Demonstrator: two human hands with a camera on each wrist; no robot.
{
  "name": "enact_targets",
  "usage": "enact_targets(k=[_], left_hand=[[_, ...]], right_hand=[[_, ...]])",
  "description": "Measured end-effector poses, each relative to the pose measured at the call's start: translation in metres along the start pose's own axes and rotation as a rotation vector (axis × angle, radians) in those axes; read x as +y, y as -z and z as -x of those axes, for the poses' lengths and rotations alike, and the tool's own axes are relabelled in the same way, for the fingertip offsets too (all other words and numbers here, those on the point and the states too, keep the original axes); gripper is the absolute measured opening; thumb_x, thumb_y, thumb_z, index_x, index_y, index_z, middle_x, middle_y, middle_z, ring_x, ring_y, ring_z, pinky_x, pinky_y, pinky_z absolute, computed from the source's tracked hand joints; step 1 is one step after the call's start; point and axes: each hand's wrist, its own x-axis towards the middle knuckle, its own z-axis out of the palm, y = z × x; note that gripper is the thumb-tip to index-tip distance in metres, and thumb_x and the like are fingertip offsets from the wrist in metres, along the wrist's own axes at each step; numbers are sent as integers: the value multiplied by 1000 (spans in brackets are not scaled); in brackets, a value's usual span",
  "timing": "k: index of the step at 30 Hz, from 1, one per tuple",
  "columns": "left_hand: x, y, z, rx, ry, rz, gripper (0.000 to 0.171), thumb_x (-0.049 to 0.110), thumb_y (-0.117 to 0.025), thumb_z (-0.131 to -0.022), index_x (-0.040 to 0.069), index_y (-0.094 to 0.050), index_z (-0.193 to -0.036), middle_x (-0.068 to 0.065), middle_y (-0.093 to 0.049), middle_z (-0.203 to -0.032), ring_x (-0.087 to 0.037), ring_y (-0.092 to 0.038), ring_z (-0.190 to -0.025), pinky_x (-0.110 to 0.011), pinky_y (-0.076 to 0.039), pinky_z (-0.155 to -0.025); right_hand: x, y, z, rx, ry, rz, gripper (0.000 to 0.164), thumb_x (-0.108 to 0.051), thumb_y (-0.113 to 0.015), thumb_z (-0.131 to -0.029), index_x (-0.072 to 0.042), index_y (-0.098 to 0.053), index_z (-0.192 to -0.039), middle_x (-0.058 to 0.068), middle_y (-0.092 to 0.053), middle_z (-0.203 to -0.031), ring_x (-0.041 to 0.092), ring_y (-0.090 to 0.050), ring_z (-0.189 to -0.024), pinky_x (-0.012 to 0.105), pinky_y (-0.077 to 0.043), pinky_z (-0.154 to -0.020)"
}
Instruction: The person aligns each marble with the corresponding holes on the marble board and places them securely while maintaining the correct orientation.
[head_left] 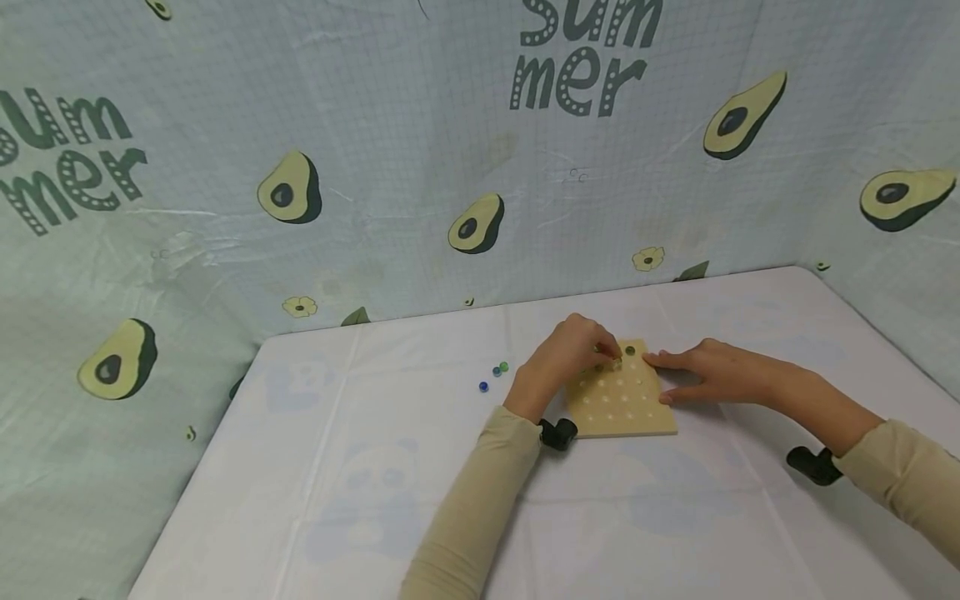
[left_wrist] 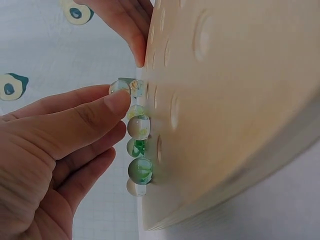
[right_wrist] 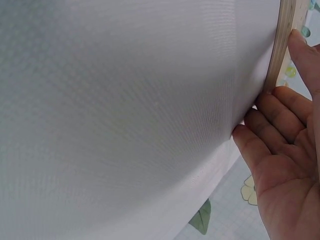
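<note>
A square wooden board [head_left: 622, 408] with rows of round hollows lies on the table. Over its far part, my left hand [head_left: 564, 357] pinches a clear glass marble [left_wrist: 118, 88] between thumb and finger. Close by that marble, several others stand in the hollows, among them a green-swirled marble [left_wrist: 140, 171] and a clear one with a yellow tint [left_wrist: 138, 127]. At the board's right edge rests my right hand [head_left: 708, 372], fingers extended. In the right wrist view its fingertips [right_wrist: 242, 131] meet the tablecloth, and its thumb touches the board's side.
Left of the board, a dark blue marble [head_left: 483, 387], another blue marble [head_left: 497, 371] and a green marble [head_left: 504, 367] lie loose on the white tablecloth [head_left: 360, 450]. Behind the table hangs a pale curtain [head_left: 390, 167] printed with avocados.
</note>
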Motion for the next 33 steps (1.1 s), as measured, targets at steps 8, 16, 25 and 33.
enact_targets(k=[8,16,25,33], left_hand=[[-1,0,-2,-47,-25,-50,15,18,-76,-91,14,-82,-105,6,-78,-101,-3,-64,-91,-9,-48,-80],[1,0,-4,-51,-38,-52,16,18,-76,-91,14,-82,-105,6,-77,-101,-2,-63,-88,-10,-48,-78],[3,1,-4,-54,-22,-77,16,19,-76,-92,15,-82,-106,8,-76,-99,-2,-60,-83,-11,-47,-73],[-17,24,16,-34,30,-1,19,15,-76,-92,13,-81,-110,4,-77,-107,-7,-67,-97,-15,-50,-81]], right_hand=[[-1,-2,-1,-7,2,-26,73,-49,-70,-93,-3,-53,-147,30,-50,-144,1,-27,-57,22,-35,-54],[1,-2,0,-3,-11,-18,72,-47,-71,-93,-3,-53,-147,31,-52,-142,1,-23,-55,22,-32,-52],[1,-1,0,-18,-12,-20,74,-51,-69,-93,-4,-52,-147,30,-50,-145,2,-28,-57,22,-36,-55],[1,-3,-3,-29,-24,6,74,-51,-70,-93,-4,-52,-148,28,-51,-144,3,-35,-58,22,-39,-57]])
